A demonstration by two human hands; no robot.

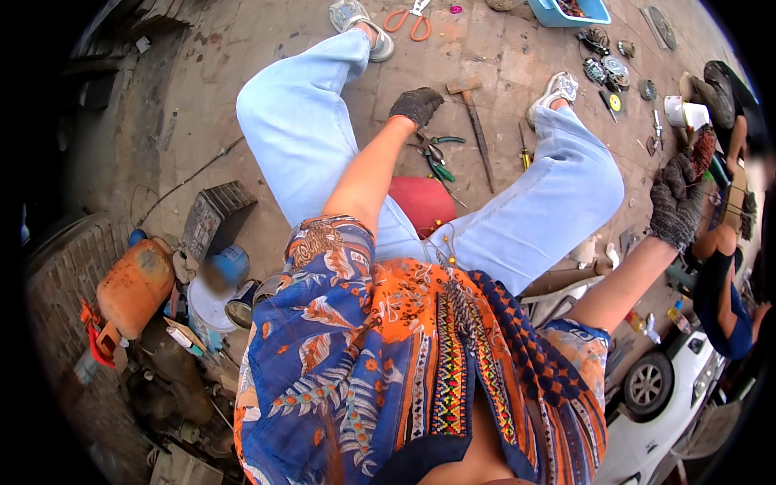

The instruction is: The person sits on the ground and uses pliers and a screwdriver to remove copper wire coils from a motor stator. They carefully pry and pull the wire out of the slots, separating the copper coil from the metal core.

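My left hand (pixel 417 107), in a dark grey knitted glove, is held between my knees with its fingers curled; whether anything is inside them is hidden. Just below it lie pliers with teal handles (pixel 449 140) and a green-handled tool (pixel 442 171). A hammer (pixel 477 121) with a long wooden handle rests to the right of that hand. Out at the far right, my right hand (pixel 676 204), also gloved, is closed around a reddish-brown clump (pixel 702 153) whose kind I cannot make out. Close to the clump is a white bucket (pixel 685 113).
A red seat (pixel 423 206) is under me. Orange-handled shears (pixel 408 23), a yellow screwdriver (pixel 525 155) and a blue basin (pixel 570 14) are on the paving. Metal parts (pixel 606 71) lie scattered at right, near another person (pixel 731 275). An orange gas cylinder (pixel 136 287) stands left.
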